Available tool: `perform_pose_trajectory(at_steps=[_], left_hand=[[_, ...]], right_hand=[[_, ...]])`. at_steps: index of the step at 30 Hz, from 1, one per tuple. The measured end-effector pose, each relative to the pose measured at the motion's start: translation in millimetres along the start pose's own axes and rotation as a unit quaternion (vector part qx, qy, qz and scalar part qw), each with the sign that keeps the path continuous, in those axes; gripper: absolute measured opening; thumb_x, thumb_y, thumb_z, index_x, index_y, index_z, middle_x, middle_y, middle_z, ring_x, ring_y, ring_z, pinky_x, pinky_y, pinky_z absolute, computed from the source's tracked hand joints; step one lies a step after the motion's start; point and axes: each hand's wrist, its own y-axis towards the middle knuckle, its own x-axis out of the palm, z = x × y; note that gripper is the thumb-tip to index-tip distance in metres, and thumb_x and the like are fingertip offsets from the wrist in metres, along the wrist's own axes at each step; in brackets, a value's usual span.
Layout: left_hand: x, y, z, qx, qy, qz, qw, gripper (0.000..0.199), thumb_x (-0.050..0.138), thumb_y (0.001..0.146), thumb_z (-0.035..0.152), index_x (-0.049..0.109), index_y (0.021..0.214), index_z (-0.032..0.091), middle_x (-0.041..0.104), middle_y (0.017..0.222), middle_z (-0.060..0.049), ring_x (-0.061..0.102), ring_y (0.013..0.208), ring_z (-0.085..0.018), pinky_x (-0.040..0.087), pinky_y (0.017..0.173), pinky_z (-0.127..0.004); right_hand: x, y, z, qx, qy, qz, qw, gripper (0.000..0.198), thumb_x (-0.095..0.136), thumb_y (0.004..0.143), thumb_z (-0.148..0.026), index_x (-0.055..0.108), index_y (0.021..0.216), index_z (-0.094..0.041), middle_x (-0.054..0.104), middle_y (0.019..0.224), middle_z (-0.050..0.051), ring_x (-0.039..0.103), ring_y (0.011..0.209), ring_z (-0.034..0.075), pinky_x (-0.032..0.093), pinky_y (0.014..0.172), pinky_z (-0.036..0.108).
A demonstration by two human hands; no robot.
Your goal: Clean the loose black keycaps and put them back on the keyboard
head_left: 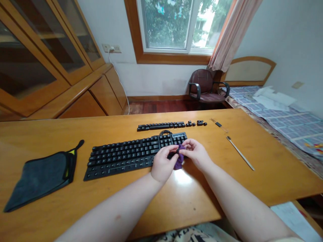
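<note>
My left hand (164, 162) pinches a small black keycap (178, 151) above the right end of the black keyboard (126, 153). My right hand (198, 154) is closed on a purple cloth (179, 162), which lies against the keycap and hangs below the fingers. Along its near edge the keyboard has bare switches where keycaps are off; the rows behind still carry theirs. My left hand covers part of the keyboard's right side. Behind the keyboard, loose black keycaps (164, 126) lie in a line, with a few more keycaps (200, 123) to their right.
A wire keycap puller (218, 124) and a thin long-handled brush (241, 154) lie on the wooden table (151, 208) at the right. A dark grey folded cloth (45, 173) rests at the left. Beyond the table stand a chair (203, 84) and a bed (285, 114).
</note>
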Motion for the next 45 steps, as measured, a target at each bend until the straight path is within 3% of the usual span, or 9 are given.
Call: perform_pose_trajectory(at_steps=[8,16,24,26,29,32,34,40,45], left_hand=[[5,-1,-3,-0.053,-0.069,-0.008,0.996,0.033,0.060,0.073,0.013,0.060,0.105,0.021,0.066,0.101,-0.004,0.065,0.087,-0.016,0.053,0.084,-0.031],[11,-1,-9,-0.081,-0.168,0.032,0.982,0.017,0.064,0.072,0.019,0.062,0.088,0.017,0.065,0.092,-0.006,0.063,0.089,-0.018,0.050,0.087,-0.034],[6,4,7,-0.144,-0.297,0.020,0.944,0.019,0.062,0.070,0.015,0.051,0.086,0.017,0.064,0.090,-0.006,0.063,0.092,-0.016,0.048,0.087,-0.031],[5,5,7,-0.153,-0.296,0.019,0.943,0.020,0.062,0.070,0.015,0.051,0.086,0.017,0.062,0.086,-0.003,0.062,0.087,-0.014,0.049,0.084,-0.029],[5,5,6,-0.153,-0.294,0.003,0.943,0.021,0.061,0.071,0.016,0.052,0.090,0.016,0.058,0.084,-0.002,0.060,0.083,-0.012,0.049,0.082,-0.027],[7,4,5,-0.150,-0.307,-0.028,0.939,0.029,0.059,0.072,0.015,0.048,0.099,0.017,0.057,0.088,-0.003,0.060,0.086,-0.013,0.049,0.081,-0.028],[8,3,4,-0.149,-0.309,-0.049,0.938,0.032,0.057,0.073,0.013,0.046,0.103,0.018,0.057,0.090,-0.003,0.060,0.085,-0.013,0.050,0.078,-0.028],[7,0,2,-0.109,-0.225,-0.095,0.963,0.038,0.050,0.080,0.016,0.039,0.116,0.017,0.058,0.094,-0.006,0.058,0.072,-0.009,0.051,0.072,-0.028],[2,-1,4,0.045,0.043,-0.101,0.993,0.036,0.052,0.078,0.016,0.049,0.114,0.018,0.057,0.112,-0.010,0.055,0.102,-0.020,0.043,0.094,-0.041]], right_hand=[[-1,-1,-2,0.009,0.007,0.006,1.000,0.034,0.078,0.054,-0.023,0.057,0.079,-0.017,0.061,0.059,-0.005,0.055,0.050,0.008,0.043,0.052,0.022],[-3,1,-5,0.003,0.026,0.017,0.999,0.041,0.076,0.057,-0.025,0.057,0.092,-0.018,0.062,0.064,-0.004,0.055,0.053,0.010,0.044,0.058,0.026],[-21,-1,-12,-0.154,-0.091,0.112,0.978,0.006,0.054,0.069,-0.017,0.050,0.066,-0.021,0.057,0.068,-0.002,0.054,0.063,0.013,0.042,0.059,0.026],[-22,-4,-17,-0.210,-0.199,0.092,0.953,0.008,0.051,0.071,-0.016,0.053,0.065,-0.021,0.055,0.068,-0.001,0.053,0.064,0.014,0.042,0.060,0.028],[-19,-9,-23,-0.286,-0.374,0.009,0.882,0.012,0.057,0.073,-0.018,0.064,0.083,-0.021,0.059,0.079,0.003,0.054,0.072,0.016,0.044,0.068,0.030],[-16,-11,-24,-0.286,-0.442,-0.095,0.845,0.028,0.059,0.079,-0.027,0.063,0.106,-0.024,0.063,0.087,0.005,0.057,0.077,0.016,0.046,0.071,0.029],[-15,-11,-23,-0.266,-0.464,-0.126,0.835,0.027,0.057,0.082,-0.033,0.064,0.107,-0.025,0.064,0.083,0.005,0.058,0.074,0.015,0.046,0.070,0.028],[-25,-7,-27,-0.215,-0.529,-0.106,0.814,0.021,0.060,0.079,-0.039,0.069,0.091,-0.023,0.064,0.072,0.003,0.057,0.067,0.015,0.043,0.065,0.026],[-36,-1,-31,-0.150,-0.636,-0.042,0.756,0.015,0.062,0.077,-0.031,0.068,0.086,-0.022,0.062,0.072,0.002,0.055,0.066,0.015,0.039,0.060,0.024]])
